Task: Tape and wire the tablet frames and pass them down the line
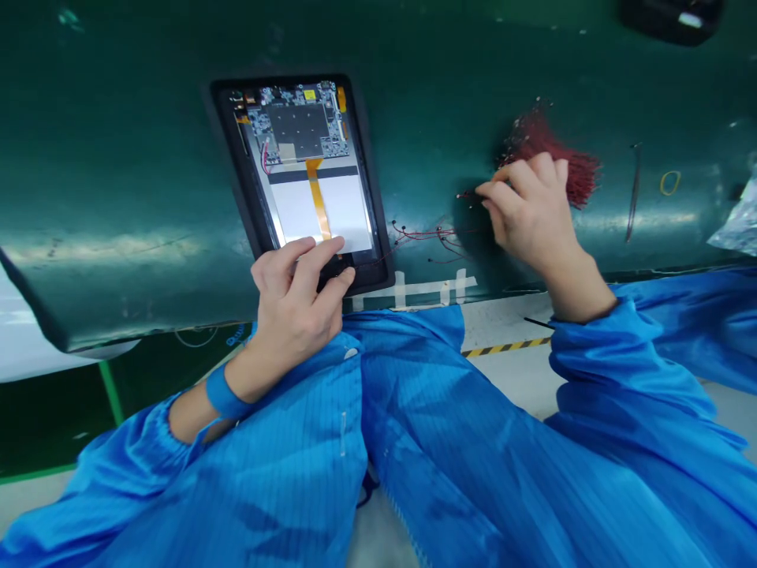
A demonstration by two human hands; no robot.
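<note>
An opened tablet (322,207) in a black frame lies on the green mat, showing its circuit board (299,126) and an orange ribbon cable (318,197). My left hand (301,304) rests over its lower edge with fingers apart; what lies beneath the fingertips is partly hidden. A thin red wire runs from there to the right. My right hand (532,205) pinches thumb and forefinger together at a short red wire lead (466,195) with a dark tip, just left of a bundle of red wires (583,170). Several loose red wires (423,233) lie between the hands.
Tweezers (634,193) and a yellow rubber band (670,183) lie to the right. A black object (671,17) stands at the top right, and a silvery bag (739,217) at the right edge. Strips of white tape (423,289) mark the mat's front edge.
</note>
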